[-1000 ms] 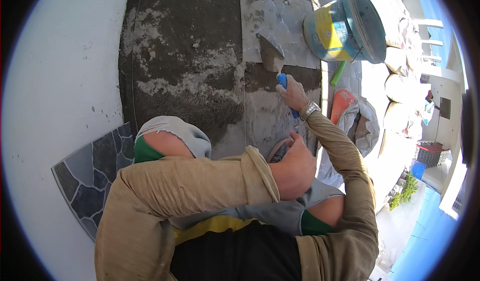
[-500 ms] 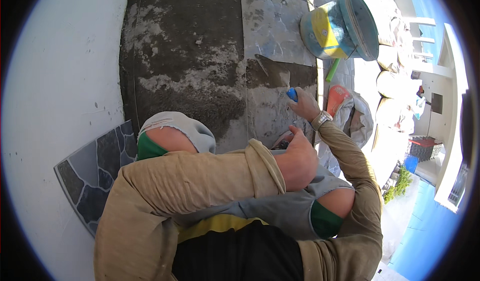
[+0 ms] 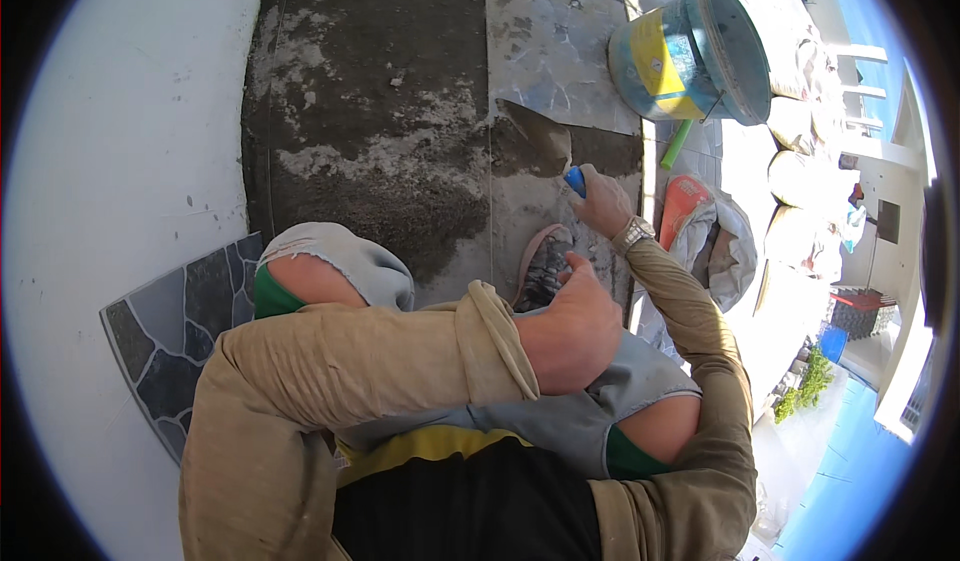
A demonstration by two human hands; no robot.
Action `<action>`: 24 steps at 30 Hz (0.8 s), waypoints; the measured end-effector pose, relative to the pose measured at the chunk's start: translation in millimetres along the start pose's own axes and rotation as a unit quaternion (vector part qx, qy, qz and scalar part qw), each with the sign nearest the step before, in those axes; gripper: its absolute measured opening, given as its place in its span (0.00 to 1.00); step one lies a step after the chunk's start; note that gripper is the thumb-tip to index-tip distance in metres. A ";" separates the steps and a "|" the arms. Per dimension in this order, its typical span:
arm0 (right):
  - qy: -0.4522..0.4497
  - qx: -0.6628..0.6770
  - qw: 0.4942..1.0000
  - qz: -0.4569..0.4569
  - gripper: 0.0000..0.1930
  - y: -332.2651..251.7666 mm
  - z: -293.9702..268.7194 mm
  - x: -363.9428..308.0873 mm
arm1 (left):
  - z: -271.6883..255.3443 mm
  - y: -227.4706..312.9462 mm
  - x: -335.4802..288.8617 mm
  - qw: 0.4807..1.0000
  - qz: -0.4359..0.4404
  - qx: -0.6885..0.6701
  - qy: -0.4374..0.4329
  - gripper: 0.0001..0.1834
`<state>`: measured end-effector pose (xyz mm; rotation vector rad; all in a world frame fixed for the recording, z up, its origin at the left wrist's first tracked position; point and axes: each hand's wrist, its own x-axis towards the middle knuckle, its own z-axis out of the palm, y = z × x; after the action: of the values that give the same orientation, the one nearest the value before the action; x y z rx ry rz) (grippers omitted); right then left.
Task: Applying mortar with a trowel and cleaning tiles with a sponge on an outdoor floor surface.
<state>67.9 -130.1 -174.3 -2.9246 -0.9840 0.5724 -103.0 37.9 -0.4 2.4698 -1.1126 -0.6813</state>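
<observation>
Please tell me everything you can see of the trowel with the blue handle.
The trowel has a blue handle and a pointed, gray-brown blade that looks like metal, with a pale neck between them. The right hand has its grip around the handle, hiding much of it. The blade points away from the person and leftward, alongside the near edge of a stained tile. Whether it touches the surface beneath cannot be told.

A green plant (image 3: 806, 385) stands near a blue object (image 3: 832, 342).
</observation>
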 end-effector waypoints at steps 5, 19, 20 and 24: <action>-0.047 -0.011 0.996 -0.071 0.15 -0.4 7.4 -6.4 | 13.0 -9.6 -7.5 0.998 -0.028 -0.006 0.051 0.13; 0.012 0.125 0.992 0.026 0.20 52.1 -37.8 71.5 | 55.2 -18.2 19.2 0.987 -0.043 0.012 0.154 0.07; 0.029 0.178 0.982 0.063 0.19 71.1 -30.7 89.1 | 53.3 -20.9 19.4 0.987 -0.040 0.013 0.156 0.07; -0.026 0.256 0.951 0.174 0.19 94.6 -26.4 164.5 | 46.4 -46.3 9.1 0.999 -0.038 -0.015 0.017 0.04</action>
<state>253.3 -106.9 -216.6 -2.6142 -0.2504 0.7760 -95.6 54.9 -63.9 2.4998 -0.9934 -0.6715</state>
